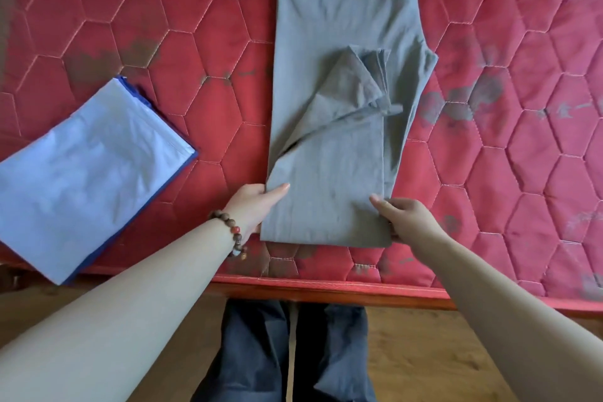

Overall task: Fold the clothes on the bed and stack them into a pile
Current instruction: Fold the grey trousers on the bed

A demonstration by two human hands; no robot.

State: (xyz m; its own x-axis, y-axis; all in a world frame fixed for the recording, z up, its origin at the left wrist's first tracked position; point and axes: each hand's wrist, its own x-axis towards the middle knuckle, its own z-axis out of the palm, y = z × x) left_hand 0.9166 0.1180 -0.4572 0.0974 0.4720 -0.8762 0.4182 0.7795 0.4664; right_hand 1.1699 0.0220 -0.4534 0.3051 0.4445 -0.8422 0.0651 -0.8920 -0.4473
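Red quilted mattress (202, 26) under me. Grey trousers (342, 26) lie lengthwise mid-bed; my left hand (257, 206) and right hand (408, 219) pinch near hem corners. Folded light-blue cloth (81, 173) lies left.

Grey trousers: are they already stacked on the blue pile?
No, the grey trousers lie on the red mattress, apart from the blue pile, both hands gripping their near edge.

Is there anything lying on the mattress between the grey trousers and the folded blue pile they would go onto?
Nothing visible: only bare red mattress separates the grey trousers from the folded blue pile. The left hand and right hand grip the trousers' near end.
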